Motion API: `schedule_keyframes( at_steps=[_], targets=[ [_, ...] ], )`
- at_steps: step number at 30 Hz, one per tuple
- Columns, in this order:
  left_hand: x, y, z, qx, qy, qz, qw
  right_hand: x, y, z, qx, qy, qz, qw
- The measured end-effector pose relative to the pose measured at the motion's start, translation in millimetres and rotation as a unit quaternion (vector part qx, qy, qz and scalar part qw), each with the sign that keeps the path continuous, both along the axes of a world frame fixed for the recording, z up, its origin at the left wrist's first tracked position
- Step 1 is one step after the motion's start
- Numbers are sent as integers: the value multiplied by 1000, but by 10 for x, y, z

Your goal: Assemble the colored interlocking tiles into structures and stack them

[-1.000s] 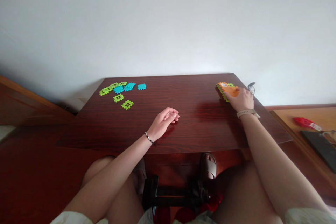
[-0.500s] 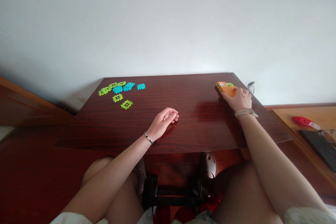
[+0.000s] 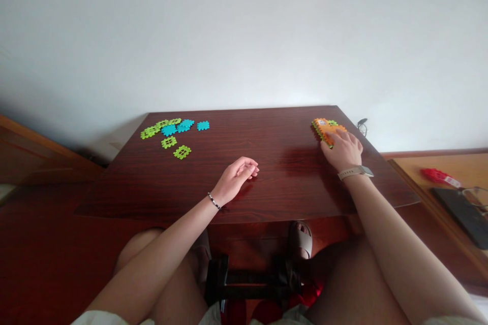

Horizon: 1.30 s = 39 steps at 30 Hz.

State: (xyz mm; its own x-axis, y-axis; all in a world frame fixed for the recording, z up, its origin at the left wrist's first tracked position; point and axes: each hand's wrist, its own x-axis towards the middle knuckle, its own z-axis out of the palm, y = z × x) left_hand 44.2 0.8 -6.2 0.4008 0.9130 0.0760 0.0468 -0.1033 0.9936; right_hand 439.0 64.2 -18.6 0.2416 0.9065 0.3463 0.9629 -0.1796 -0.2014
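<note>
My right hand point(image 3: 342, 150) lies over the near part of a pile of toothed plastic building tiles, its fingers stretched out and the thumb at the near left edge. An orange tile point(image 3: 331, 133) with a white-barred window is on top of this pile, and a green tile point(image 3: 332, 123) shows behind it. Part of the pile is hidden under the fingers. My left hand point(image 3: 235, 176) rests on its side near the middle of the table, loosely curled, with nothing visible in it. The closest tile to it is a loose green window tile point(image 3: 182, 152) on the left.
On the dark wooden table point(image 3: 244, 137), several green tiles point(image 3: 150, 132) and blue tiles point(image 3: 185, 125) lie in a cluster at the back left. A single blue tile point(image 3: 203, 125) sits apart. Right of the table, a lower wooden surface holds a red bundle point(image 3: 438, 175) and a dark flat object point(image 3: 457, 213).
My right hand has drawn back slightly towards me across the pile, uncovering more of the orange tile. My left hand stays where it was. The view has shifted slightly.
</note>
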Motion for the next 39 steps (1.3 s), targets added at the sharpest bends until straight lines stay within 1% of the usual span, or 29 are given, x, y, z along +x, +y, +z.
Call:
schedule_keyframes(
  at_steps=[7, 14, 17, 24, 27, 31, 39],
  targets=[
    [-11, 8, -31, -1, -2, -4, 1000, 45, 33, -14, -12, 0, 2, 1000],
    [-4, -7, 0, -1, 3, -1, 1000, 44, 54, 9, 12, 31, -4, 999],
    [-1, -12, 8, 5, 7, -4, 1000, 57, 72, 31, 18, 45, -17, 999],
    [0, -8, -7, 4, 3, -4, 1000, 96, 119, -4, -20, 76, -64, 995],
    [-1, -5, -7, 4, 3, -7, 1000, 113, 129, -16, -21, 89, -77, 993],
    [-4, -8, 3, 4, 5, -8, 1000, 136, 132, -23, -11, 92, -73, 993],
    [-2, -11, 1, 2, 6, -6, 1000, 176, 150, -42, -13, 95, -63, 993]
  ],
)
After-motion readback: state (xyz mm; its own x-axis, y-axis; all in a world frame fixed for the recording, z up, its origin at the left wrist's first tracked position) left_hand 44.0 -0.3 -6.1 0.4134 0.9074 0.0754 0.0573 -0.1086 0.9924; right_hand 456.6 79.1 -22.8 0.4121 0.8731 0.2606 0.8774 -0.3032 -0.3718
